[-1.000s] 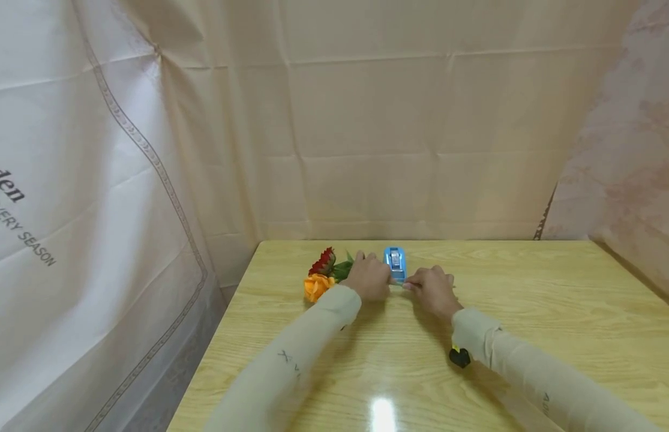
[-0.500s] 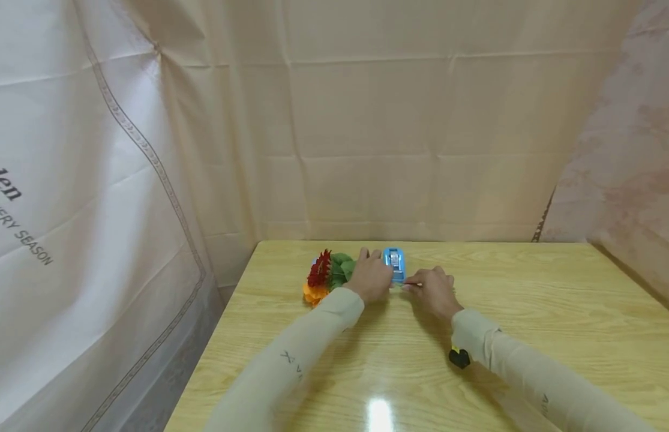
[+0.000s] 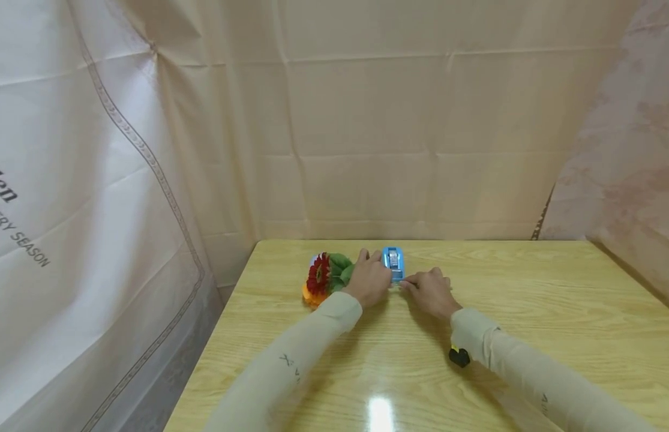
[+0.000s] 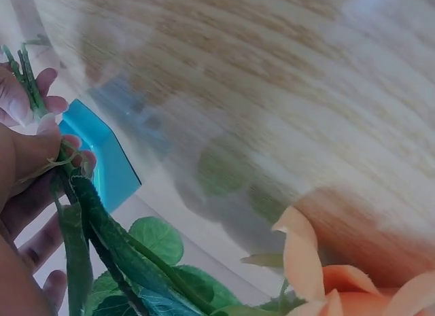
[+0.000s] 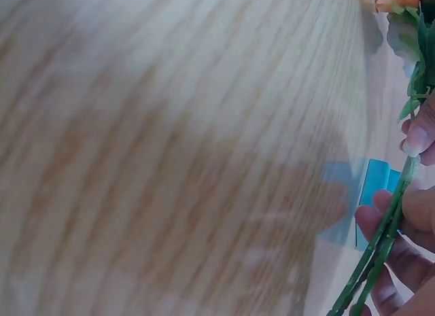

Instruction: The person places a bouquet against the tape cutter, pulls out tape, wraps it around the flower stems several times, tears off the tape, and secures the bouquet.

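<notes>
Artificial flowers are held in a bunch over the table. A red flower (image 3: 318, 275) faces up, an orange flower (image 3: 314, 297) sits below it, and green leaves (image 3: 341, 267) lie beside the left hand. My left hand (image 3: 369, 282) grips the flower stems (image 4: 68, 163) just below the leaves. Farther down the stems, my right hand (image 3: 432, 292) pinches them between thumb and fingers. In the right wrist view, a pale shiny patch (image 5: 410, 168) shows on the stems between both hands. A blue tape dispenser (image 3: 393, 261) stands just beyond the fingers, partly hidden by them.
The wooden table (image 3: 518, 288) has its far edge close behind the dispenser. Beige cloth (image 3: 366, 120) hangs behind it, and a white printed cloth (image 3: 96, 240) hangs at the left. A small black object (image 3: 459, 357) with a yellow part is at the right cuff.
The flower bunch has turned in the hands: the red flower has rolled down to face up, and the orange one has dropped lower and partly behind it. Both hands stay nearly in place.
</notes>
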`<action>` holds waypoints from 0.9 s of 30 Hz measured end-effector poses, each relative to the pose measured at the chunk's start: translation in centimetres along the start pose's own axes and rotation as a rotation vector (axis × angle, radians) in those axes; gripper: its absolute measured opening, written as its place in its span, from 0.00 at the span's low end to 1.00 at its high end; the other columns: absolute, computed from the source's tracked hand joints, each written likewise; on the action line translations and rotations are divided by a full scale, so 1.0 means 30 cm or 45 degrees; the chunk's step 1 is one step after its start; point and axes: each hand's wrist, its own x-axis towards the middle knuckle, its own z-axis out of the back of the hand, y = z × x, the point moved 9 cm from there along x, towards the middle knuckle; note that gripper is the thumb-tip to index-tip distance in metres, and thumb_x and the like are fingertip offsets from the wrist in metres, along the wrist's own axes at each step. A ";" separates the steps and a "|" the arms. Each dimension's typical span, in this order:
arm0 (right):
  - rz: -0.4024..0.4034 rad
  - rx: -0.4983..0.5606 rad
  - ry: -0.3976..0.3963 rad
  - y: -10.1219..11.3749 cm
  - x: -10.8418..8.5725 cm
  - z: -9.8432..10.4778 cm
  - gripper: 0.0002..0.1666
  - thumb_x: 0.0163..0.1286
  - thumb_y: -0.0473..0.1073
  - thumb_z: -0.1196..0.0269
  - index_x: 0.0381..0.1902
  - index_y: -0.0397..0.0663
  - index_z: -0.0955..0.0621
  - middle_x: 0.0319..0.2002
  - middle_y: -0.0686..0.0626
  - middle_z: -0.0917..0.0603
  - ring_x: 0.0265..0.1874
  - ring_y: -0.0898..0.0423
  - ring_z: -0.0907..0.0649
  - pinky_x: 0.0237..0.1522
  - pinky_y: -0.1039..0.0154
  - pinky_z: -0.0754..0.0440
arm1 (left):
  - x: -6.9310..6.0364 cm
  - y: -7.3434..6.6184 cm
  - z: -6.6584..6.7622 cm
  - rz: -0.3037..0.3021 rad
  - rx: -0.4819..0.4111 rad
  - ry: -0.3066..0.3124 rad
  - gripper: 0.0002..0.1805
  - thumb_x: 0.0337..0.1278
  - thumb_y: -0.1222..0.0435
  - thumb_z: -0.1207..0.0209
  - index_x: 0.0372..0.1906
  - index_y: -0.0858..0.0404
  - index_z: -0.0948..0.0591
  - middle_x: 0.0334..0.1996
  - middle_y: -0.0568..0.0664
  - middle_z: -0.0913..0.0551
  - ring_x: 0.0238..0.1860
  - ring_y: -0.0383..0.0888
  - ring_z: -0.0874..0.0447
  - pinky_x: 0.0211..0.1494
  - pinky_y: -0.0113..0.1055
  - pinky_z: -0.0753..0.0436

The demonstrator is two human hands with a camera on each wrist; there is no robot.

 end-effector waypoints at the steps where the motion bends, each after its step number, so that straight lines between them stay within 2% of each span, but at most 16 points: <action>1: 0.000 -0.002 0.006 0.003 0.001 0.000 0.16 0.78 0.46 0.39 0.48 0.43 0.10 0.49 0.41 0.11 0.41 0.45 0.29 0.41 0.47 0.37 | -0.001 0.001 0.001 0.004 0.001 -0.007 0.13 0.65 0.45 0.36 0.31 0.46 0.10 0.30 0.35 0.12 0.42 0.41 0.30 0.54 0.44 0.38; 4: 0.012 0.008 -0.001 0.012 0.004 0.003 0.14 0.77 0.44 0.37 0.47 0.43 0.10 0.48 0.41 0.11 0.41 0.44 0.28 0.42 0.46 0.36 | -0.003 0.004 0.004 0.006 0.011 -0.027 0.11 0.64 0.46 0.35 0.30 0.45 0.10 0.31 0.34 0.12 0.42 0.41 0.30 0.54 0.44 0.38; 10: 0.067 -0.002 -0.090 0.020 0.006 0.016 0.10 0.72 0.42 0.33 0.44 0.42 0.09 0.44 0.41 0.10 0.40 0.44 0.28 0.40 0.49 0.35 | -0.007 -0.006 0.010 -0.022 0.004 -0.040 0.08 0.63 0.53 0.31 0.27 0.43 0.10 0.32 0.34 0.11 0.42 0.41 0.30 0.53 0.43 0.39; 14: 0.138 -0.016 -0.139 0.025 0.001 0.023 0.09 0.70 0.39 0.31 0.41 0.40 0.09 0.40 0.41 0.09 0.36 0.47 0.26 0.41 0.50 0.33 | -0.006 -0.011 0.009 -0.047 -0.014 -0.042 0.04 0.62 0.55 0.30 0.31 0.43 0.09 0.34 0.34 0.11 0.42 0.41 0.30 0.53 0.44 0.38; 20: 0.157 0.006 -0.161 0.011 -0.005 0.031 0.07 0.67 0.36 0.29 0.39 0.38 0.09 0.37 0.41 0.09 0.34 0.49 0.24 0.44 0.51 0.31 | 0.011 0.011 -0.028 -0.016 -0.173 0.050 0.08 0.68 0.51 0.36 0.39 0.45 0.09 0.38 0.35 0.12 0.40 0.41 0.32 0.53 0.45 0.38; 27: 0.160 -0.004 -0.160 0.002 -0.004 0.039 0.07 0.67 0.37 0.29 0.40 0.39 0.09 0.38 0.43 0.09 0.35 0.50 0.25 0.43 0.53 0.32 | 0.035 0.020 -0.045 -0.021 -0.183 0.167 0.14 0.74 0.49 0.43 0.35 0.46 0.11 0.36 0.37 0.13 0.41 0.42 0.30 0.54 0.47 0.36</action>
